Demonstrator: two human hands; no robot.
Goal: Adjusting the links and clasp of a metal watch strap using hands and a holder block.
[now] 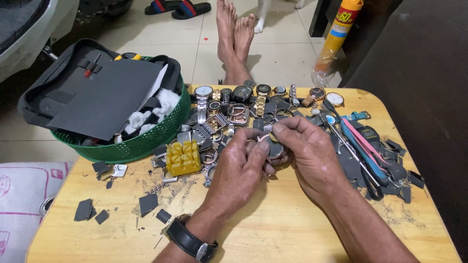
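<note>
Presently my left hand [241,163] and my right hand [304,151] meet over the middle of the wooden counter [273,229], both closed on one small watch case [274,148] held between them just above the surface. Left fingers curl around its near side; right thumb and forefinger pinch at its upper edge, by a thin pale strap end. Whether the case back is on or off, I cannot tell, since my fingers cover most of it. A black wristwatch [187,239] sits on my left wrist. Behind the hands, a row of watches [253,95] lies along the far edge of the counter, with loose bands and parts heaped just in front of it. A yellow slotted holder block [184,157] stands just left of my left hand. A green basket [141,141] holding a grey tool pouch rests at the far left corner. Blue and pink tools [360,146] lie to the right, among grey scraps.
</note>
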